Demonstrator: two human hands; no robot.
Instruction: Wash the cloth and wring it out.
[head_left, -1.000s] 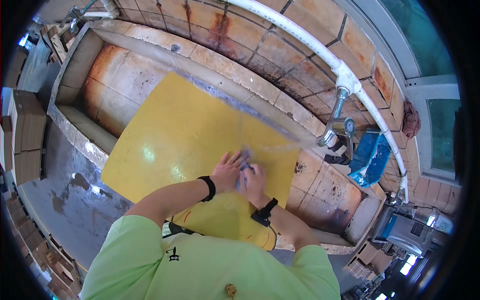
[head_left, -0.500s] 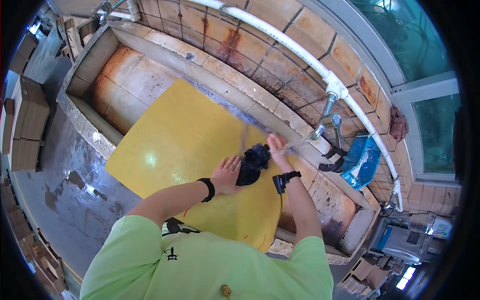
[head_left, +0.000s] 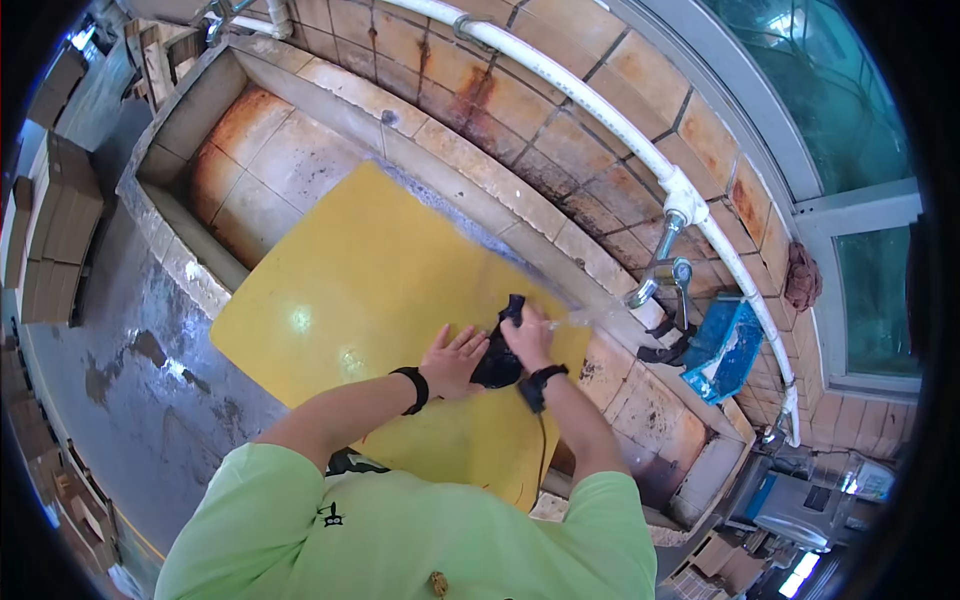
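A bunched, wet-looking black cloth (head_left: 494, 366) lies on a large yellow board (head_left: 340, 270); its exact kind I cannot make out. My right hand (head_left: 531, 338) is closed on its upper part, and a dark end sticks up past the fingers. Flat on the board, my left hand (head_left: 453, 362) has its fingers spread, the tips reaching the cloth's left edge. A black band circles each wrist. Close to my right hand, water splashes at the board's far right edge, below a metal tap (head_left: 650, 285).
The board rests across a long tiled trough (head_left: 265, 165). Behind it a white pipe (head_left: 560, 75) runs along the stained tile wall. A blue basket (head_left: 725, 345) and a black brush-like item (head_left: 668, 345) sit right of the tap. Cardboard boxes (head_left: 62, 215) stand at left.
My right hand has come down from the water onto the black cloth and closed on it. The cloth's upper part has changed shape. My left hand stays nearly in place.
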